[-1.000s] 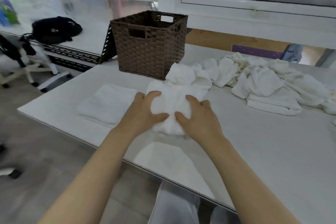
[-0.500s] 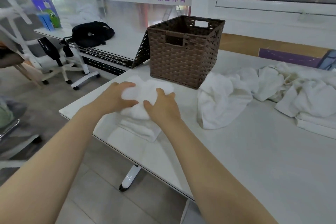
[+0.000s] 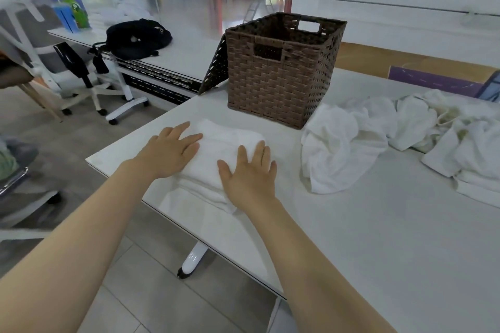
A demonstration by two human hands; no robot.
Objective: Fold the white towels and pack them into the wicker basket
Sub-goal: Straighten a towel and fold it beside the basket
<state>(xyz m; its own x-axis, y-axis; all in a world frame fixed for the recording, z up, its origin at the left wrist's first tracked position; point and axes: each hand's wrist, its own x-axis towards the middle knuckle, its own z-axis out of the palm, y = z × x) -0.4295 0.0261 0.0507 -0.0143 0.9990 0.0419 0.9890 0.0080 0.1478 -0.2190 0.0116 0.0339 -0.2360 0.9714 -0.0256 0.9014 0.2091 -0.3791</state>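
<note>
A stack of folded white towels (image 3: 216,157) lies on the white table near its left corner, just in front of the brown wicker basket (image 3: 281,78). My left hand (image 3: 169,150) presses flat on the stack's left side with fingers spread. Flat on the stack's right side rests my right hand (image 3: 250,170), fingers straight. A heap of unfolded white towels (image 3: 392,138) lies to the right of the basket. The basket's inside looks dark and its bottom is hidden.
The white table (image 3: 378,238) has its left edge close to the stack. Beyond it stands another table with a black bag (image 3: 138,38), and office chairs (image 3: 81,76) stand on the tiled floor at the left. A window wall runs behind the basket.
Both hands carried a folded towel leftward and set it on the folded one. They now lie flat on the stack instead of gripping the towel.
</note>
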